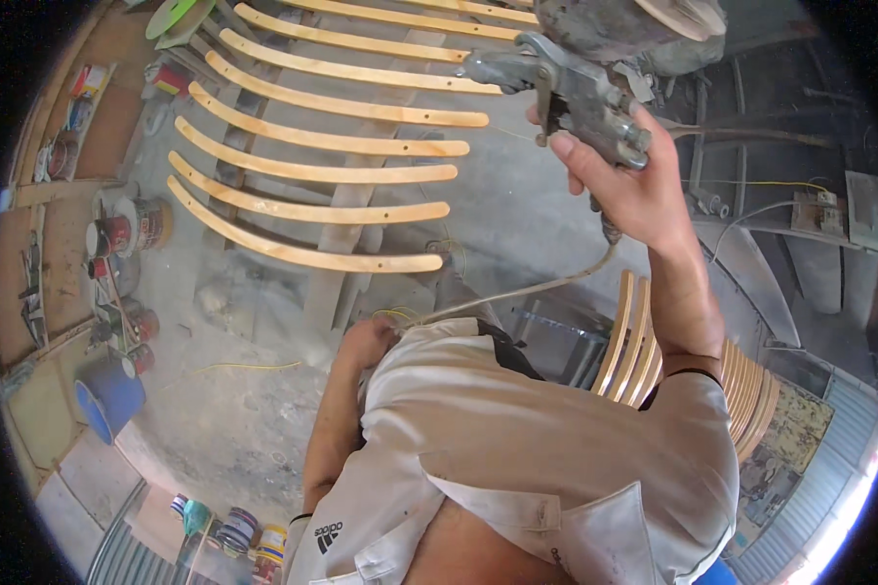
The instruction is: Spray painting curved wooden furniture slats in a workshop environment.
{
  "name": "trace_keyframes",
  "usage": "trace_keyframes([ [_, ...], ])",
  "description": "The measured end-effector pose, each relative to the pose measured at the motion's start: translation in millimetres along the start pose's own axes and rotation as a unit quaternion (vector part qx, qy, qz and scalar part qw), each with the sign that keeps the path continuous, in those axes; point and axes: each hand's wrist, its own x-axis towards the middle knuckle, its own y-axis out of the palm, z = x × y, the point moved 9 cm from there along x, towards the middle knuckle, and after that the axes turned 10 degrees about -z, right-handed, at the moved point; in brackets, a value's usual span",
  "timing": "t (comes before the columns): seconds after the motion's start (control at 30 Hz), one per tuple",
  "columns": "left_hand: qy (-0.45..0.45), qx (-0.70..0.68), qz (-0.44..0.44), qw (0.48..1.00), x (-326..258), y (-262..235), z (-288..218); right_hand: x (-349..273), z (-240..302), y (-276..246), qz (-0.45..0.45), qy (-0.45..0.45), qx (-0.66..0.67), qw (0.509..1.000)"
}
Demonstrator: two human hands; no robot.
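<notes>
My right hand (629, 185) is wrapped round a worn, paint-stained spray gun (595, 102), held up at the upper right with its nozzle toward the left. A dull grey cup (605, 29) sits beyond the gun's body. From the handle a thin air hose (527, 288) curves down to my waist, where my left hand (366, 341) is closed around it; part of those fingers is hidden. Several curved, light wooden slats (312, 213) lie in a spaced row left of the gun, each with a small hole near its right end. The nozzle overlaps the end of one far slat.
Supporting boards (346, 219) run under the slats. More curved slats (751, 400) stand stacked by my right side. Paint cans (146, 222) and a blue bucket (110, 398) line the left wall. A yellow cord (254, 366) lies on the dusty floor.
</notes>
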Motion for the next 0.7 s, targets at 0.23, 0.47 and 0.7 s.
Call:
trace_keyframes([
  [0.23, 0.054, -0.054, 0.053, 0.996, 59.9, 7.7, -75.0, 38.7, -20.6, -51.2, -0.031, -0.006, 0.001, 0.999],
  [0.47, 0.09, -0.174, 0.024, 0.98, 104.7, 46.0, -90.1, 58.4, -50.6, -81.6, -0.032, 0.022, -0.011, 0.999],
  [0.7, 0.012, -0.255, 0.023, 0.967, 177.3, 68.1, -142.2, 125.2, -106.2, -133.4, 0.01, 0.034, 0.064, 0.997],
])
